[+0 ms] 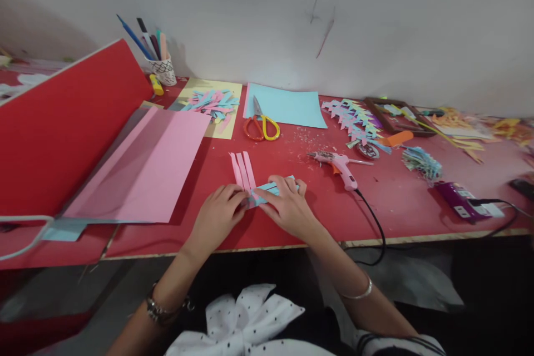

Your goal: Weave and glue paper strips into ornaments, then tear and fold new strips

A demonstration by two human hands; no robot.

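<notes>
Three pink paper strips (pixel 242 169) lie side by side on the red table, pointing away from me. Light blue paper strips (pixel 267 188) cross their near ends at a slant, reaching to the right. My left hand (pixel 221 212) is closed, thumb and fingers pinching the left end where pink and blue meet. Over the blue strips, my right hand (pixel 288 203) curls its fingers around their far edge, with the thumb near the crossing. Its fingers partly hide the strips. Whether the strips are woven or only laid across, I cannot tell.
Scissors (pixel 262 122) lie on blue sheets (pixel 292 104) behind the strips. A pink glue gun (pixel 340 166) with a black cord is to the right. Pink sheets (pixel 167 161) and a leaning red board (pixel 70 139) stand left. Cut strips (pixel 212 103) and a pen cup (pixel 164 71) are behind.
</notes>
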